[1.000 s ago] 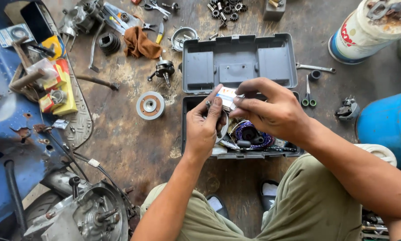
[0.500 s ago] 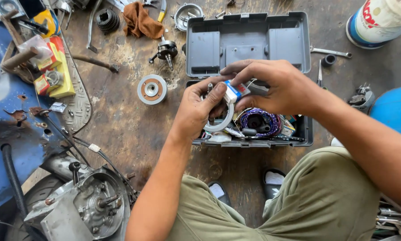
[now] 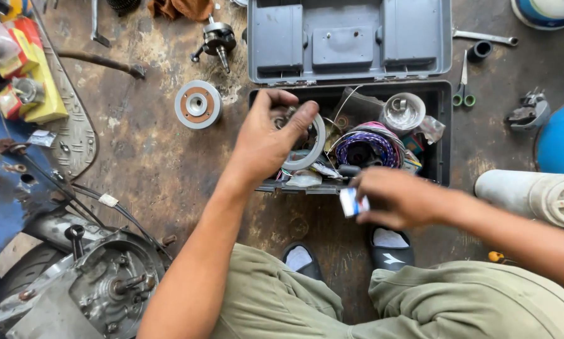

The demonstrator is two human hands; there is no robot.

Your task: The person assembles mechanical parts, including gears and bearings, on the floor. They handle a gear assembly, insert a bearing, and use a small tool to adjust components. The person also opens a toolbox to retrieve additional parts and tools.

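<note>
Stained concrete floor (image 3: 156, 163) holds one open grey toolbox (image 3: 351, 44); left hand (image 3: 266, 141) pinches one white ring (image 3: 310, 147), right hand (image 3: 398, 198) grips one small packet (image 3: 352, 202) (blue and white).

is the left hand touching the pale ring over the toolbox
Touching. The head view shows the left hand with fingers curled over the rim of the pale ring, pinching it above the open grey toolbox.

Repair workshop — toolbox (image 3: 351, 44), engine parts (image 3: 106, 289)
</note>
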